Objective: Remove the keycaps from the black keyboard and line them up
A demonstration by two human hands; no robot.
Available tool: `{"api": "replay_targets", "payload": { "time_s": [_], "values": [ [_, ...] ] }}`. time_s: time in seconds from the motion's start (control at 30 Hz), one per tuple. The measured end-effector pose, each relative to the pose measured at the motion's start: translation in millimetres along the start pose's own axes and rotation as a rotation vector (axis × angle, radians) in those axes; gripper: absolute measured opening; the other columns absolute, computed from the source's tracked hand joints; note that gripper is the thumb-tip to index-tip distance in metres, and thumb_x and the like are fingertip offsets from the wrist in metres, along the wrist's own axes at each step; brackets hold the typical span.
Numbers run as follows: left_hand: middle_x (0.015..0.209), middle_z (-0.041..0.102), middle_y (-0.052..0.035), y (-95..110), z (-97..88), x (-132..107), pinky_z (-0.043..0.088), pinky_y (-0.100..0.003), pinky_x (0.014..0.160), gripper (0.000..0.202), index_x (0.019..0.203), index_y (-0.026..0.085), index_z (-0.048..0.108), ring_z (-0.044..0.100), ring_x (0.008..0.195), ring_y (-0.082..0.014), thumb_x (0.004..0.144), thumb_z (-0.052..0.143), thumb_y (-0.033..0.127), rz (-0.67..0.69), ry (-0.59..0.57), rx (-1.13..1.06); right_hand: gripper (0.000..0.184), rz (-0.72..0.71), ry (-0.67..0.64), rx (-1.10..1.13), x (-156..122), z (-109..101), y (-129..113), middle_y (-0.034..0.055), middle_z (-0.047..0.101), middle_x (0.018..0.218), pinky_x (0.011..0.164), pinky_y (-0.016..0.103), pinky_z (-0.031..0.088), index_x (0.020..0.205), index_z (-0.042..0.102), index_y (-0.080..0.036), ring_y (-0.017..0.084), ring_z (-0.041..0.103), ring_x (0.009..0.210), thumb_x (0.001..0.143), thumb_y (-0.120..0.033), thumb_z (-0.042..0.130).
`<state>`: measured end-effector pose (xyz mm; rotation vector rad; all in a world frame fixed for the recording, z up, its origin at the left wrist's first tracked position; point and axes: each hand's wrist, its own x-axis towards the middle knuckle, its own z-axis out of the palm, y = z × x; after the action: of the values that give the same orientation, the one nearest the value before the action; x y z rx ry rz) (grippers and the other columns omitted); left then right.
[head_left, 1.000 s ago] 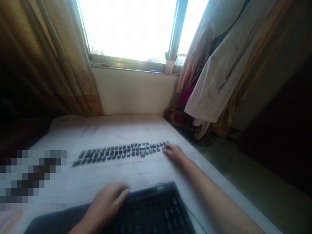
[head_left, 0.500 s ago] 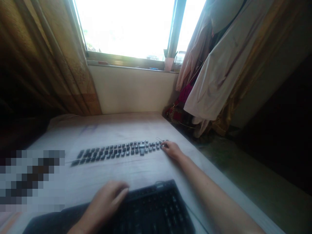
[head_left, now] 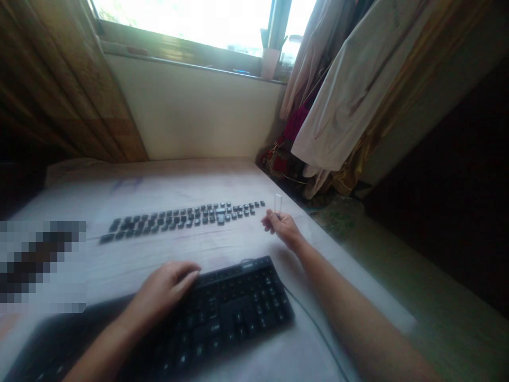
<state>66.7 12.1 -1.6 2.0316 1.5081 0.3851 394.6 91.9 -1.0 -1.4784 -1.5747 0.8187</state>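
Observation:
A black keyboard (head_left: 254,313) lies at an angle across the near part of the cloth-covered surface, with keys gone from some of its places. My left hand (head_left: 170,278) grips its far edge, thumb on the near side and fingers partly hidden. Beyond it, loose dark keycaps (head_left: 220,218) are laid out in several rows. My right hand (head_left: 280,225) is just right of these rows, raised a little, its fingers closed on a thin wire keycap puller (head_left: 278,197) whose narrow loop points up. Whether a keycap is also in those fingers I cannot tell.
A cable (head_left: 314,318) runs from the keyboard toward the near edge. The pale bed-like surface (head_left: 222,180) drops off at the right. Clothes (head_left: 334,106) hang at the right; a cup (head_left: 270,62) stands on the window sill. A blurred-out patch (head_left: 40,265) covers the left side.
My right hand has come away from the right end of the keycap rows, and the wire loop now points upward. The left hand stays at the keyboard's edge. The view has tilted down.

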Motion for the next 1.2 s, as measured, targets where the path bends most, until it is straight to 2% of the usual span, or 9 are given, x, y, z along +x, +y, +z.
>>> {"api": "replay_targets", "payload": {
  "time_s": [0.17,0.27,0.37,0.47,0.6,0.7,0.9,1.07,1.2],
  "values": [
    [0.104,0.076,-0.0040,-4,1.7,1,0.049,-0.036,0.092,0.038,0.100,0.027,0.074,0.067,0.100,-0.0264,0.086,0.048,0.051,-0.007,0.004,0.001,0.080,-0.003,0.022,0.149,-49,-15,-12,-0.0002,0.051,0.048,0.043,0.024,0.039,0.064,0.064,-0.017,0.011,0.048,0.045,0.085,-0.083,0.023],
    [0.104,0.076,-0.0036,-4,1.8,2,0.050,-0.035,0.090,0.040,0.100,0.027,0.075,0.068,0.101,-0.0270,0.086,0.048,0.054,-0.006,0.013,0.019,0.075,0.025,-0.056,0.180,-69,-18,-16,-0.0059,0.038,0.041,0.036,0.022,0.030,0.063,0.062,-0.018,0.009,0.037,0.036,0.082,-0.084,0.031],
    [0.103,0.077,-0.0037,-2,0.9,2,0.050,-0.035,0.089,0.042,0.099,0.027,0.075,0.068,0.099,-0.0275,0.085,0.047,0.054,-0.014,0.005,0.035,0.056,0.056,-0.181,0.194,-79,-17,-19,-0.0060,0.049,0.045,0.038,0.021,0.037,0.071,0.063,-0.017,0.009,0.046,0.038,0.079,-0.072,0.057],
    [0.103,0.076,-0.0042,-1,0.5,2,0.050,-0.035,0.090,0.043,0.100,0.026,0.075,0.068,0.099,-0.0274,0.085,0.046,0.054,-0.017,-0.009,0.036,0.038,0.055,-0.304,0.205,-84,-20,-23,-0.0032,0.062,0.060,0.052,0.023,0.050,0.078,0.065,-0.016,0.011,0.059,0.052,0.075,-0.054,0.073],
    [0.105,0.076,-0.0040,-3,0.9,1,0.049,-0.035,0.091,0.042,0.101,0.026,0.074,0.067,0.101,-0.0272,0.087,0.047,0.054,-0.007,-0.006,0.031,0.018,-0.052,-0.467,0.132,-89,-27,-26,-0.0009,0.065,0.076,0.067,0.028,0.054,0.087,0.067,-0.017,0.013,0.062,0.069,0.084,-0.034,0.068],
    [0.105,0.076,-0.0035,-4,1.4,1,0.049,-0.035,0.091,0.042,0.101,0.027,0.075,0.067,0.101,-0.0270,0.087,0.048,0.055,-0.013,-0.006,0.029,0.010,-0.130,-0.506,0.037,-90,-32,-27,0.0010,0.066,0.082,0.073,0.030,0.054,0.089,0.067,-0.018,0.015,0.063,0.077,0.088,-0.027,0.064],
    [0.106,0.076,-0.0040,-6,2.9,3,0.050,-0.034,0.091,0.043,0.102,0.026,0.074,0.067,0.102,-0.0272,0.087,0.047,0.055,-0.009,-0.010,0.051,0.008,-0.263,-0.517,-0.086,-92,-33,-35,0.0041,0.069,0.086,0.076,0.030,0.053,0.086,0.071,-0.018,0.016,0.065,0.080,0.088,-0.019,0.063],
    [0.107,0.076,-0.0043,-12,5.8,5,0.049,-0.037,0.093,0.045,0.103,0.027,0.074,0.067,0.103,-0.0274,0.086,0.045,0.056,-0.007,-0.009,0.061,0.008,-0.266,-0.584,-0.283,-92,-27,-42,0.0047,0.074,0.087,0.077,0.028,0.053,0.090,0.072,-0.018,0.017,0.069,0.081,0.087,-0.016,0.066],
    [0.107,0.076,-0.0050,-12,6.3,5,0.049,-0.038,0.094,0.045,0.103,0.026,0.074,0.067,0.103,-0.0276,0.086,0.045,0.056,0.007,-0.010,0.060,0.007,-0.338,-0.547,-0.395,-92,-21,-41,0.0046,0.074,0.087,0.077,0.028,0.053,0.090,0.071,-0.018,0.018,0.069,0.079,0.086,-0.015,0.066]
  ]
}}
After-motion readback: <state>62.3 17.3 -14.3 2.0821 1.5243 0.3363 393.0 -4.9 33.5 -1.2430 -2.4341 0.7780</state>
